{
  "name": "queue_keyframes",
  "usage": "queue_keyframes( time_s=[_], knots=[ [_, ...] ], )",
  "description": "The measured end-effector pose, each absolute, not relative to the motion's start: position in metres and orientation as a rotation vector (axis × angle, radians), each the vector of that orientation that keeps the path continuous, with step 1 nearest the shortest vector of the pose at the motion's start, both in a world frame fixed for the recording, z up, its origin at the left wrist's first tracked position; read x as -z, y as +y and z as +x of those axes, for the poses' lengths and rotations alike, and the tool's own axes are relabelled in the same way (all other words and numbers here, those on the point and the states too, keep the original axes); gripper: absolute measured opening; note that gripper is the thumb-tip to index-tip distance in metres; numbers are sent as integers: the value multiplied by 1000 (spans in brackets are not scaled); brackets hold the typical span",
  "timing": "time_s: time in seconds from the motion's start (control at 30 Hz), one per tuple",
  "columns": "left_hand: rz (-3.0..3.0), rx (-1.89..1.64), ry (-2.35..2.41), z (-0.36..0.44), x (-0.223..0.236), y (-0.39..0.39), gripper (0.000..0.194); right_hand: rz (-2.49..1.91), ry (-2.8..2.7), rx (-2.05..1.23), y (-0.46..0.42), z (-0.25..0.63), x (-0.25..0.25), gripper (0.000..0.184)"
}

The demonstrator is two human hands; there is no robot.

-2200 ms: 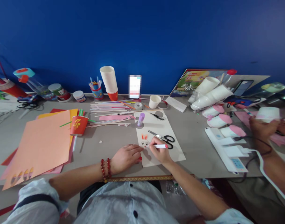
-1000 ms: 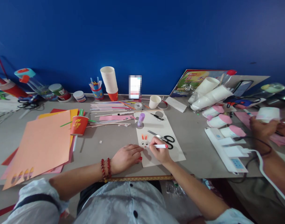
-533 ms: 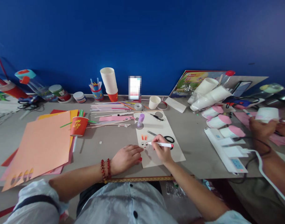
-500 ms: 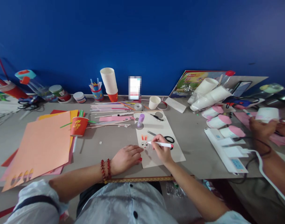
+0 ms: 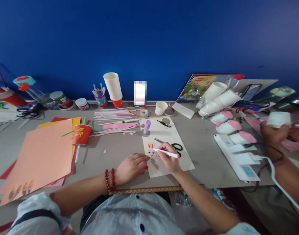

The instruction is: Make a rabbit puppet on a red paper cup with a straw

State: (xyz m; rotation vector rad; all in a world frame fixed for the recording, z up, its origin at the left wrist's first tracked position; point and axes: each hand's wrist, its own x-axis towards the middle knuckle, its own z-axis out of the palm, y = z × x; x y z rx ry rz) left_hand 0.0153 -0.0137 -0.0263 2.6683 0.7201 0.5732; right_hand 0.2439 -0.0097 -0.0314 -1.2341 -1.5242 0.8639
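My right hand [image 5: 169, 159] is closed on a white marker with a red end [image 5: 167, 153]; its tip touches a small paper rabbit face with orange ears [image 5: 151, 151] on a beige sheet [image 5: 170, 133]. My left hand [image 5: 131, 167] rests on the table with fingers curled, its fingertips pressing the sheet's left edge beside the rabbit; a red bead bracelet is on the wrist. Black-handled scissors [image 5: 175, 147] lie just behind my right hand.
A purple glue stick [image 5: 146, 126], a red cup [image 5: 81, 134], orange paper sheets [image 5: 41, 156], straws [image 5: 115, 114] and stacked paper cups [image 5: 113, 86] crowd the table. At right, another person's hands [image 5: 274, 133] hold a white cup near a power strip [image 5: 240, 156].
My right hand has lifted the marker's back end and shifted slightly left, its tip staying at the rabbit face. The left hand has not moved. The view has drifted a little.
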Motion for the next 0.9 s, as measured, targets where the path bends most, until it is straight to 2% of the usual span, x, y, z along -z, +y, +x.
queue_keyframes(
  time_s=[0.9],
  knots=[
    [2691,-559,698,17,25,-14,23,-1311,-1720,-731,-14,251,35,19]
  ],
)
